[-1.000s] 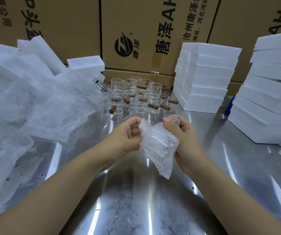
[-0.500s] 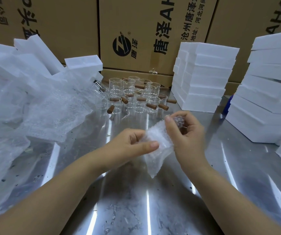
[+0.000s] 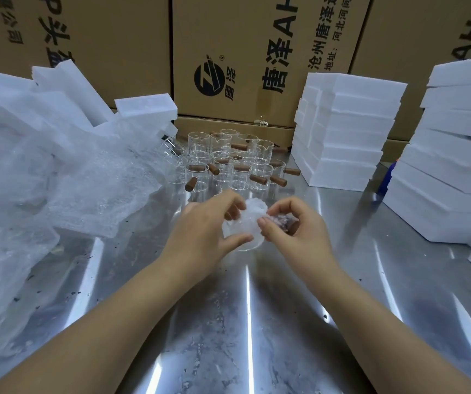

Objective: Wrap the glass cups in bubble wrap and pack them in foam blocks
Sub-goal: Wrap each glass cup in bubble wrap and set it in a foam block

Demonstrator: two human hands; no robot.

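**A:** Where is the cup being wrapped?

**B:** At the centre of the frame, held just above the table (image 3: pixel 228 322) between both hands. The cup (image 3: pixel 246 245) is bundled in wrap (image 3: pixel 249 220), and only a clear glass edge shows at the bottom of the bundle.

**A:** What is the left hand doing?

**B:** The left hand (image 3: pixel 208 231) curls round the bundle's left side, with the fingers over the top and the thumb underneath.

**A:** And the right?

**B:** The right hand (image 3: pixel 294 231) pinches the covered handle between thumb and fingertips. The handle shows brownish through the plastic.

**A:** What is around them?

**B:** Bare cups (image 3: pixel 228 163) with brown handles stand in a cluster just above the hands. A loose wrap pile (image 3: pixel 58 194) fills the left of the frame and reaches the cluster's left edge. Foam pieces (image 3: pixel 66 86) lie tilted at upper left. One foam stack (image 3: pixel 347 132) stands right of the cluster, and a second stack (image 3: pixel 455 166) is at the right edge. Boxes (image 3: pixel 257 38) line the top.
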